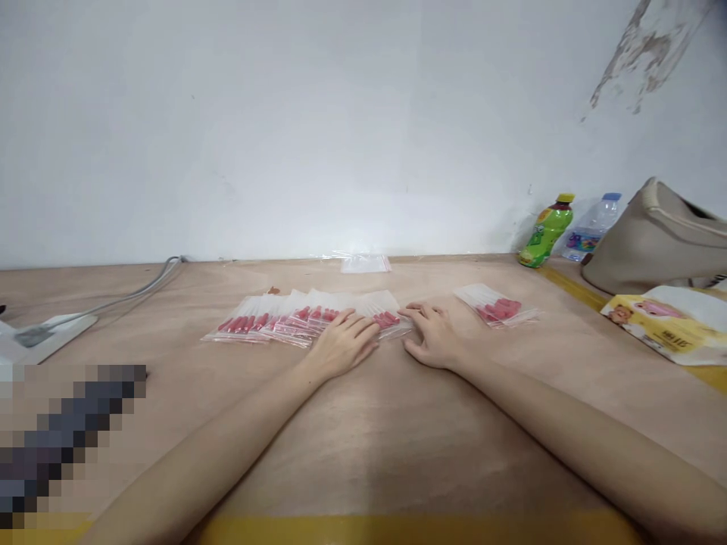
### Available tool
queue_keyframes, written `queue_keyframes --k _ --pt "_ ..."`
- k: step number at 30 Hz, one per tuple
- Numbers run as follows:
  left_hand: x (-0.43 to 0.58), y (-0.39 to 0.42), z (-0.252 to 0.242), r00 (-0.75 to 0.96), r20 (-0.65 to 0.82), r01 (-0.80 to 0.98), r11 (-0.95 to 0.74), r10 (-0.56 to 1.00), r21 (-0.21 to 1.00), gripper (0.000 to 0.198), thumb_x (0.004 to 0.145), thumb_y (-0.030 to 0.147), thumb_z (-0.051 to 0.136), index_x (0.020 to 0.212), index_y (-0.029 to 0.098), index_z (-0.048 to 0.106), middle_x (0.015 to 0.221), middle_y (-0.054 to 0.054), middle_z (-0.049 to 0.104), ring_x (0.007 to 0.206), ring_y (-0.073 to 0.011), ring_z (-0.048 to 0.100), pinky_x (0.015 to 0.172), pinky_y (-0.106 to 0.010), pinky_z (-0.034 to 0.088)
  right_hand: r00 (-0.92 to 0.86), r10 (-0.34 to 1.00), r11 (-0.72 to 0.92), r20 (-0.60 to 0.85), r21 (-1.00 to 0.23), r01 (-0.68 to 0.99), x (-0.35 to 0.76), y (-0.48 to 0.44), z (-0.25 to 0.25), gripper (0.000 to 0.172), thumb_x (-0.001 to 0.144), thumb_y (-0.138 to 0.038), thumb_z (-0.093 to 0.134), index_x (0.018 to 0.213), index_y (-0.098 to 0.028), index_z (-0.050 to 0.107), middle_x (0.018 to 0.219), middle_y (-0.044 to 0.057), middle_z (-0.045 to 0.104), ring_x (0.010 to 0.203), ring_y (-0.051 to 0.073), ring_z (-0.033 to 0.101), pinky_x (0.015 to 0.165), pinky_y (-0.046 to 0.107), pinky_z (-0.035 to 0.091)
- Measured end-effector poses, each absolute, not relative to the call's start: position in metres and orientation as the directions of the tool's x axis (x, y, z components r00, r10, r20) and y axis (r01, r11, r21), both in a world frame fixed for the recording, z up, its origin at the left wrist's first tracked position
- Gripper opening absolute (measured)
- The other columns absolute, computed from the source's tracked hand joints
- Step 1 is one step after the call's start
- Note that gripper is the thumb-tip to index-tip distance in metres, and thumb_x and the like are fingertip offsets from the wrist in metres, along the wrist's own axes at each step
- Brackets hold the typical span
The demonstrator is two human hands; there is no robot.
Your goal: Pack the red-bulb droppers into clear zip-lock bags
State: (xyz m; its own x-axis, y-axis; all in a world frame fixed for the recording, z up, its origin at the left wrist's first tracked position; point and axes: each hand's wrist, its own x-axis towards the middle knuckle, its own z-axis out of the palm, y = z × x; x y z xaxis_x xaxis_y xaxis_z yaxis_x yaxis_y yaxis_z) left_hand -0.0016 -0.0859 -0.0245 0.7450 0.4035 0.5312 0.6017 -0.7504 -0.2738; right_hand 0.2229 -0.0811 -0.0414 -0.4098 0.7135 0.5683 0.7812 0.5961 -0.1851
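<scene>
My left hand [345, 344] lies palm down, fingers stretched over the near edge of the row of clear zip bags. My right hand [432, 335] rests just to the right, its fingers spread and the fingertips at the edge of a zip bag [385, 306] with small red pieces. Leftward stretches an overlapping row of similar zip bags [266, 318], each with slim red pieces inside. Right of my right hand lies a separate small pile of zip bags [498, 306] with red pieces. Neither hand grips anything that shows.
Against the wall lies a flat, pale plastic bag [365, 264]. At the right stand a green bottle [546, 233], a clear bottle [594, 227] and a beige bag [659, 235], with a yellow printed packet [670, 325] in front. A power strip [54, 337] with a grey cable is at left.
</scene>
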Motion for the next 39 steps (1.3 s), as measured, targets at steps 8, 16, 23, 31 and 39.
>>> queue_keyframes --k 8,16,23,31,39 --pt "0.015 -0.076 -0.034 0.718 0.511 0.633 -0.748 0.473 -0.197 0.023 0.088 0.023 0.042 0.108 0.017 0.052 0.106 -0.006 0.060 0.091 -0.0188 0.058 0.077 -0.030 0.048 -0.376 0.604 0.733 0.703 -0.305 0.608 0.229 -0.065 -0.058 0.031 0.071 -0.008 0.044 0.097 -0.018 0.059 0.096 0.008 0.055 0.086 0.017 0.056 0.073 0.030 0.046" --pt "0.008 -0.077 -0.033 0.710 0.496 0.639 -0.753 0.500 -0.155 0.022 0.090 0.021 0.040 0.108 0.018 0.052 0.103 -0.006 0.061 0.091 -0.0172 0.059 0.077 -0.029 0.048 -0.500 0.516 0.688 0.696 0.011 0.726 0.234 -0.066 -0.053 0.019 0.082 -0.016 0.046 0.079 -0.020 0.064 0.078 0.004 0.066 0.075 0.014 0.057 0.077 0.031 0.037" --pt "0.009 -0.075 -0.031 0.713 0.519 0.625 -0.762 0.470 -0.169 0.021 0.088 0.028 0.046 0.102 0.016 0.054 0.100 -0.005 0.061 0.093 -0.0179 0.057 0.093 -0.035 0.039 -0.584 0.436 0.641 0.685 0.219 0.735 0.230 -0.071 -0.043 0.023 0.082 -0.011 0.042 0.077 -0.018 0.062 0.078 0.003 0.065 0.072 0.013 0.053 0.084 0.033 0.027" --pt "0.036 -0.068 -0.033 0.743 0.557 0.588 -0.760 0.371 -0.278 0.016 0.088 0.019 0.043 0.087 0.014 0.057 0.087 -0.005 0.062 0.083 -0.0172 0.057 0.079 -0.031 0.043 -0.590 0.434 0.625 0.681 0.244 0.741 0.227 -0.071 -0.040 0.021 0.083 -0.014 0.042 0.075 -0.017 0.061 0.074 0.003 0.063 0.071 0.013 0.052 0.092 0.039 0.019" --pt "0.049 -0.056 -0.034 0.778 0.554 0.543 -0.760 0.295 -0.357 0.019 0.086 0.014 0.042 0.076 0.014 0.057 0.074 -0.004 0.061 0.073 -0.0161 0.056 0.071 -0.029 0.042 -0.572 0.415 0.647 0.707 0.212 0.732 0.229 -0.071 -0.041 0.021 0.085 -0.018 0.042 0.076 -0.018 0.061 0.073 0.001 0.064 0.072 0.012 0.053 0.091 0.039 0.020"
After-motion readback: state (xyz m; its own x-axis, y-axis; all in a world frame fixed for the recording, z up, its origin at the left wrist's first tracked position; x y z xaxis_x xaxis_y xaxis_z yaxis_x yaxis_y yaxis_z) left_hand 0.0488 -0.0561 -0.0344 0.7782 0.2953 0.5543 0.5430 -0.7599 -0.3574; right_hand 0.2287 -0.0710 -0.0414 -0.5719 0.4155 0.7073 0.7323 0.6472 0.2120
